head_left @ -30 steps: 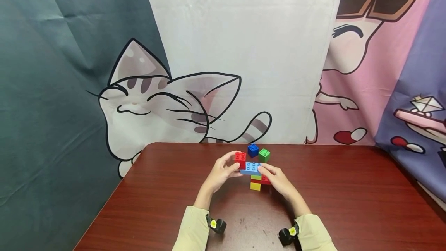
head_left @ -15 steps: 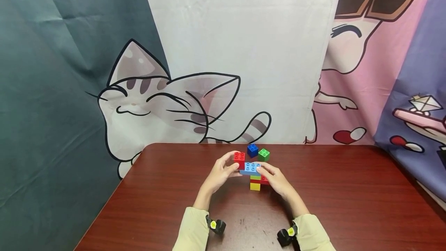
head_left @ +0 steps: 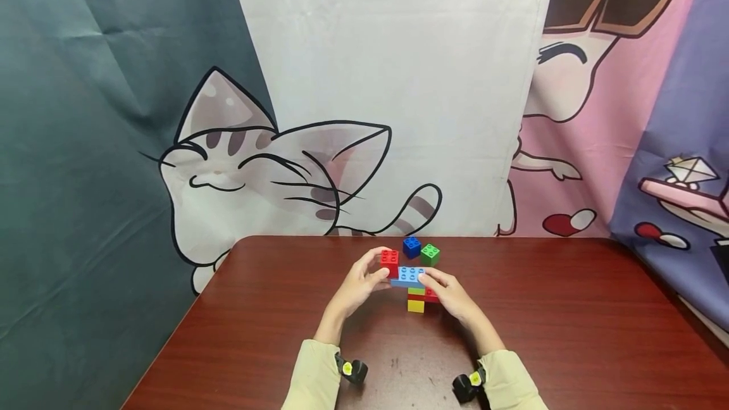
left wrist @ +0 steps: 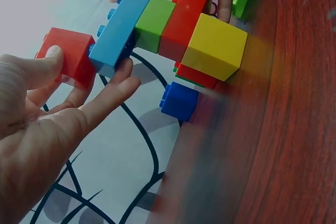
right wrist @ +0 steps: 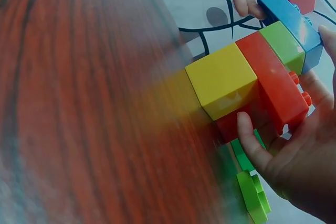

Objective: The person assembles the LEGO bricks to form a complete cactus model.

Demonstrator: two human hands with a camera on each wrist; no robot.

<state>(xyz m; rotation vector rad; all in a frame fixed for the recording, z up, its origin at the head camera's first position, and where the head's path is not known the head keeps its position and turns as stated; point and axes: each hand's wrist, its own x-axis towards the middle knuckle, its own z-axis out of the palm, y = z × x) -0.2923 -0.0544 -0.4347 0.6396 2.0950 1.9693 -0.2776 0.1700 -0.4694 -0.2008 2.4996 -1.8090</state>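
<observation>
Both hands are at a stack of toy building bricks in the middle of the table. My left hand (head_left: 360,282) pinches a red brick (left wrist: 73,53), which sits on the left end of a light blue brick (left wrist: 119,31). With its thumb on the right end of that blue brick, my right hand (head_left: 452,293) grips the stack from the other side. Under the blue one come a light green brick (right wrist: 283,45), a long red brick (right wrist: 274,80) and a yellow brick (right wrist: 223,80) at the bottom. Another red brick (left wrist: 197,75) shows behind the yellow one.
Behind the stack, a dark blue brick (head_left: 412,247) and a green brick (head_left: 430,254) rest on the brown wooden table (head_left: 273,309). A cloth printed with a cartoon cat (head_left: 228,207) hangs past the far edge. Each wrist wears a small black camera (head_left: 355,372).
</observation>
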